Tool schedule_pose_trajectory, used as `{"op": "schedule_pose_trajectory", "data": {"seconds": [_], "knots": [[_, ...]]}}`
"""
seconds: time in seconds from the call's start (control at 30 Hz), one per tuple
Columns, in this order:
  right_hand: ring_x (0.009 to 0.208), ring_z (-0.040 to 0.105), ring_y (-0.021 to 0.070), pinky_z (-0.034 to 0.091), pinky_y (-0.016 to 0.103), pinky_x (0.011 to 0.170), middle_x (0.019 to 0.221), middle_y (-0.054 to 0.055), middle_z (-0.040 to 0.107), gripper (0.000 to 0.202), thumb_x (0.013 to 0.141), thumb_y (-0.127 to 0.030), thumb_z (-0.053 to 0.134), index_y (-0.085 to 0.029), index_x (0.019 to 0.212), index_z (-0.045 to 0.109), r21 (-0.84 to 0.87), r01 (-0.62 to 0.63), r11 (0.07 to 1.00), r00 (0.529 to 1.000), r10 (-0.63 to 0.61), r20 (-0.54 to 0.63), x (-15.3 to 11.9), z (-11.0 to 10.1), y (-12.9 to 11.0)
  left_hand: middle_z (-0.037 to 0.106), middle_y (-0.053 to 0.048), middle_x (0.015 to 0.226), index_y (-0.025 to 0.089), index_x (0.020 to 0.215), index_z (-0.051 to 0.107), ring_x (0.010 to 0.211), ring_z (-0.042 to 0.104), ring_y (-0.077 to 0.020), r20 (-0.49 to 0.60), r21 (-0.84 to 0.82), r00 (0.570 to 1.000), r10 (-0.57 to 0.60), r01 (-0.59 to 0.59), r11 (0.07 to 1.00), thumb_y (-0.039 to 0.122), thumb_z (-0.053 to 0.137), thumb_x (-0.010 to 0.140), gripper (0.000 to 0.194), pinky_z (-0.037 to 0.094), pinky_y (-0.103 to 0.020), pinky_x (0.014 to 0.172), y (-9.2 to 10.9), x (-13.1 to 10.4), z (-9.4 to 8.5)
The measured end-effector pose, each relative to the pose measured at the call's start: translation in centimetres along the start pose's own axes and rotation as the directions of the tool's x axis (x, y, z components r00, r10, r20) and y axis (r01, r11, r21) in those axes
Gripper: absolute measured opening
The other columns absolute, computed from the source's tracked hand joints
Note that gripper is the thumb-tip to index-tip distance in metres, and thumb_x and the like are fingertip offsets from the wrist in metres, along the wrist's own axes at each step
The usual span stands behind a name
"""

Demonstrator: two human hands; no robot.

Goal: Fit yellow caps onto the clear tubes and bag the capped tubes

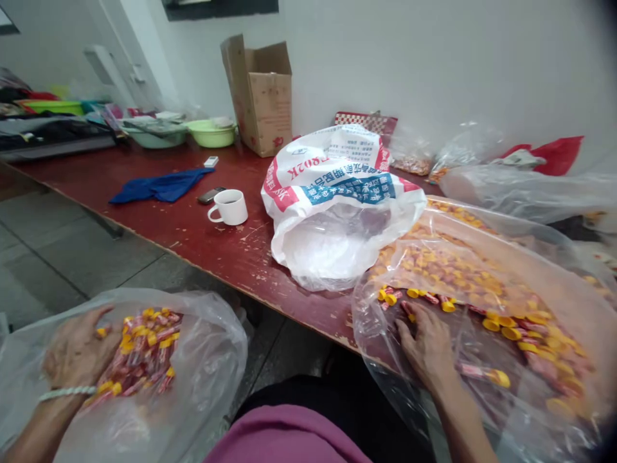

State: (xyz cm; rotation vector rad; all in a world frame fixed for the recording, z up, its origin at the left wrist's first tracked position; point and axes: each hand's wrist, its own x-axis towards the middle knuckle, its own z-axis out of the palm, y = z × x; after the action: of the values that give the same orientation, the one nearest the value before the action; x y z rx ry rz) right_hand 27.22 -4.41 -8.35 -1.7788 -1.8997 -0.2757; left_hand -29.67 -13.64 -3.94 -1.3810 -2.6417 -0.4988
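At the lower left, my left hand (80, 350) is in the mouth of a clear plastic bag (207, 360), over a heap of small red tubes with yellow caps (149, 347). A yellow-capped piece shows between its thumb and fingers. My right hand (427, 341) lies inside a larger clear bag (482, 424) on the table, its fingertips at one small tube (408, 312). Many more yellow-capped tubes (511, 331) spread through that bag, partly under its film. One tube (484, 373) lies apart, right of my right hand.
A white printed sack (332, 173) gapes open mid-table (216, 251). Left of it are a white mug (230, 208), a dark small object (211, 195) and a blue cloth (161, 186). A cardboard box (270, 109), basins (212, 134) and more bags (467, 154) line the back.
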Motion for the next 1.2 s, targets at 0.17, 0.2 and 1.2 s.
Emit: {"op": "schedule_pose_trajectory", "data": {"seconds": [0.17, 0.2, 1.2], "knots": [[0.098, 0.057, 0.0253, 0.042, 0.040, 0.085, 0.109, 0.012, 0.064, 0.033, 0.084, -0.025, 0.041, -0.014, 0.111, 0.057, 0.008, -0.008, 1.000, 1.000, 0.008, 0.030, 0.1, 0.2, -0.8, 0.066, 0.002, 0.091, 0.026, 0.103, 0.058, 0.080, 0.062, -0.0175, -0.089, -0.559, 0.962, 0.259, -0.264, 0.786, 0.035, 0.053, 0.079, 0.027, 0.046, -0.027, 0.077, 14.0, -2.1, 0.3], [0.098, 0.056, 0.0255, 0.042, 0.040, 0.084, 0.110, 0.012, 0.064, 0.033, 0.085, -0.023, 0.040, -0.014, 0.112, 0.057, -0.012, -0.028, 1.000, 0.999, 0.028, 0.038, 0.0, 0.2, -1.0, 0.067, 0.000, 0.094, 0.025, 0.107, 0.058, 0.083, 0.062, -0.0172, -0.013, -0.654, 0.925, 0.380, -0.295, 0.697, 0.033, 0.053, 0.080, 0.028, 0.047, -0.027, 0.079, 17.4, -2.1, 0.9], [0.095, 0.052, 0.0248, 0.040, 0.039, 0.081, 0.112, 0.008, 0.062, 0.037, 0.085, -0.010, 0.039, -0.019, 0.115, 0.056, -0.052, -0.096, 0.994, 0.995, 0.097, 0.023, -0.8, 0.1, -2.2, 0.066, -0.007, 0.091, 0.020, 0.112, 0.062, 0.096, 0.052, -0.0261, 0.118, -0.299, 0.449, 0.886, -0.834, 0.463, 0.017, 0.050, 0.076, 0.038, 0.021, -0.049, 0.094, 38.5, 2.6, 9.5]]}}
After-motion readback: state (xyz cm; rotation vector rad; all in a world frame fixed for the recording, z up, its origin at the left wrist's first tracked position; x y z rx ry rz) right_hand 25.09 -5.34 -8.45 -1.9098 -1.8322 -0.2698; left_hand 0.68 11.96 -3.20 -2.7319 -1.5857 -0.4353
